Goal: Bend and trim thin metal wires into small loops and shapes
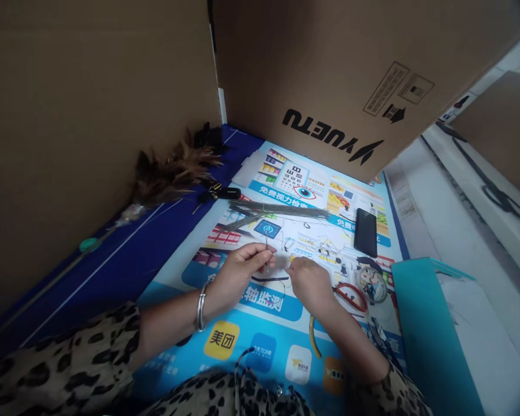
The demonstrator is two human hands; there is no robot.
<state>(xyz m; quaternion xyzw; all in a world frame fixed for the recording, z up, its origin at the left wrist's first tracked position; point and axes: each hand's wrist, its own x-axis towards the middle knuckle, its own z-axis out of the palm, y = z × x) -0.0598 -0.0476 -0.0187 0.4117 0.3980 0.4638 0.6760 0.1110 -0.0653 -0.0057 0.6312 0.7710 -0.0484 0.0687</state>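
My left hand (246, 267) is closed in a pinch on a short, thin wire (267, 254) that stands upright between thumb and fingertips. To its right, my right hand (311, 282) is closed, its fingertips turned toward the left hand; whatever they grip is too small to make out. Beneath both hands lies a thin dark strip (269, 279). Beyond them a bundle of thin wires (286, 211) rests across the printed mat (260, 312). Loose curled wire bits (327, 249) lie just past my right hand.
A black phone (366, 233) lies at the right. Near my right forearm are a red loop handle (352, 296), a clear round roll (371, 285) and a yellow handle (314, 337). A teal box (431, 323), feather duster (169, 173), black key fob (227, 193) and tall cardboard (320, 69) surround these.
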